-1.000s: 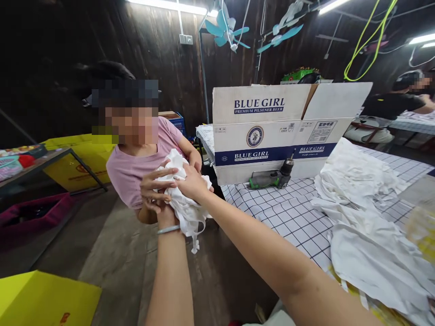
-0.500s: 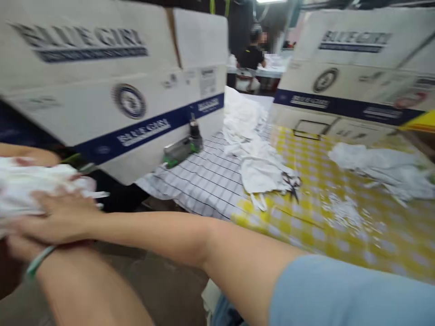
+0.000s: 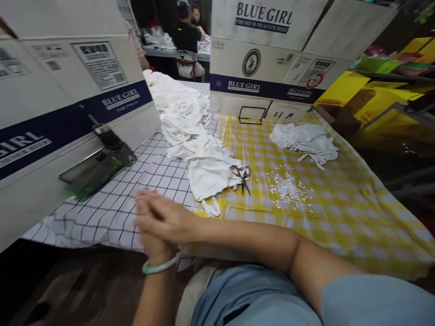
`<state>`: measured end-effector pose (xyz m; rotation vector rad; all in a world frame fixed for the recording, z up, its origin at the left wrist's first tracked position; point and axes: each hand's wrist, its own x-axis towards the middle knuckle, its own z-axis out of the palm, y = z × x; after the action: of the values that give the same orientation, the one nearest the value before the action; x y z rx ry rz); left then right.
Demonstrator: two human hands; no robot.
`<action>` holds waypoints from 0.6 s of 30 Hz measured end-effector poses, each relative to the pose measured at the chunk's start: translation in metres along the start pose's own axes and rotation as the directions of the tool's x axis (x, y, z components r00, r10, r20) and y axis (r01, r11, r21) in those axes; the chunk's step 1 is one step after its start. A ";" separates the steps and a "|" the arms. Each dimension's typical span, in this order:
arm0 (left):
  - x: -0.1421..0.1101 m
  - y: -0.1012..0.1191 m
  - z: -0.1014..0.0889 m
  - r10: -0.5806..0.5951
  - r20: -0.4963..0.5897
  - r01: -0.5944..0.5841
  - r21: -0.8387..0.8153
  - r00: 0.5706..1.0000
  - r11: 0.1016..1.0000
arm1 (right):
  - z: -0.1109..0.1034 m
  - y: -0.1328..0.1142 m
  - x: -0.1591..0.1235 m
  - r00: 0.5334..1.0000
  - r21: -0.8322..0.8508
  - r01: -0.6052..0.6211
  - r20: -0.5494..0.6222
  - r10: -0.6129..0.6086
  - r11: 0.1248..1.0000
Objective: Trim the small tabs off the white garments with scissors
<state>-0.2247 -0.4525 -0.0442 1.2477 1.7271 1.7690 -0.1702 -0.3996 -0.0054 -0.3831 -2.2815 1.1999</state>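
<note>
My right hand [image 3: 168, 218] lies across my left hand [image 3: 152, 246] just over the near edge of the table, slightly blurred. Their fingers are stretched flat against each other and nothing is in them. A green bangle [image 3: 159, 267] circles my left wrist. The nearest thing is a heap of white cloth [image 3: 207, 167] on the table, a hand's length beyond my fingers. Small scissors [image 3: 242, 175] lie at that heap's right edge. White cut scraps [image 3: 287, 188] are scattered on the yellow checked cloth [image 3: 340, 208].
A grey-green power tool [image 3: 98, 167] lies on the black-and-white grid cloth [image 3: 152, 172] against a big Blue Girl carton [image 3: 50, 113] at left. A second carton [image 3: 268, 59] stands at the back, a smaller cloth pile [image 3: 306, 140] before it. Yellow boxes [image 3: 374, 99] sit right; people [image 3: 186, 36] sit far behind.
One second ago both hands pressed a white cloth bundle into another person's hands at left. My view has swung right to the table; the hands are back, empty and laid together.
</note>
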 end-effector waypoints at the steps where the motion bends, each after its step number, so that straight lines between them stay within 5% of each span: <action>1: 0.002 -0.006 0.022 0.005 0.014 -0.005 0.010 1.000 1.000 | -0.028 0.018 -0.020 0.997 -0.056 -0.014 -0.082 0.009 0.998; 6: 0.027 -0.023 0.125 0.050 0.213 -0.074 0.107 0.976 0.991 | -0.153 0.093 -0.098 0.915 -0.460 -0.384 -0.305 0.264 0.800; 9: 0.057 -0.026 0.157 0.094 0.314 -0.164 0.205 0.945 0.965 | -0.192 0.114 -0.116 0.898 -0.509 -0.438 -0.282 0.338 0.741; 13: 0.086 -0.028 0.171 0.114 0.434 -0.267 0.309 0.894 0.913 | -0.192 0.114 -0.123 0.861 -0.550 -0.494 -0.199 0.469 0.673; 18: 0.087 -0.035 0.168 0.113 0.533 -0.351 0.368 0.838 0.861 | -0.170 0.114 -0.123 0.727 -0.527 -0.660 -0.271 0.630 0.535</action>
<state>-0.1510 -0.2765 -0.0727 1.9895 1.7638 1.0117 0.0290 -0.2789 -0.0596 -1.6135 -2.5025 0.6740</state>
